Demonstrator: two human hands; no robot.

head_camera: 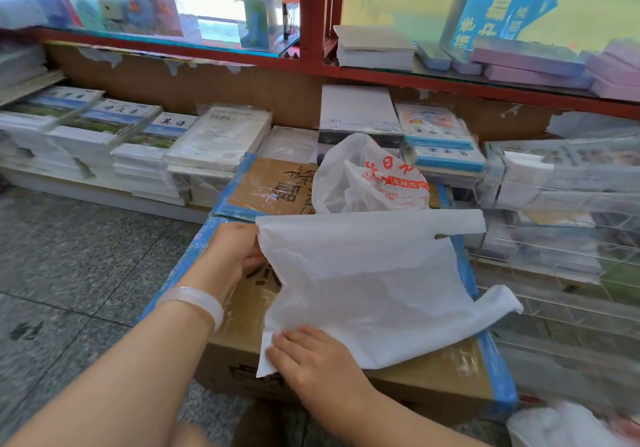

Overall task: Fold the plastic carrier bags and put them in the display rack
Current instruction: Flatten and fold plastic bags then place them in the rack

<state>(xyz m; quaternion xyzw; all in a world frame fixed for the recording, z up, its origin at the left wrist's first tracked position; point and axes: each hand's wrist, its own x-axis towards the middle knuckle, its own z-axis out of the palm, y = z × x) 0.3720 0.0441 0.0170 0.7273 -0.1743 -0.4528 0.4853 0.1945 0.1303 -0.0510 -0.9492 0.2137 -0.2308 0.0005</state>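
Note:
A white plastic carrier bag (374, 284) lies spread over a cardboard box (433, 382) sealed with blue tape. My left hand (233, 252) grips the bag's far left corner, fingers curled round its edge. My right hand (308, 353) presses flat on the bag's near left corner. One handle of the bag hangs off to the right. Behind it sits a second, crumpled white bag with red print (367, 176) on another box. A clear acrylic display rack (561, 238) stands to the right of the box.
Stacks of wrapped books (138, 141) line the low shelf behind. Red-framed glass shelves (311, 31) hold more stationery above. Grey tiled floor (69, 256) lies to the left. More white plastic (568, 426) shows at the bottom right corner.

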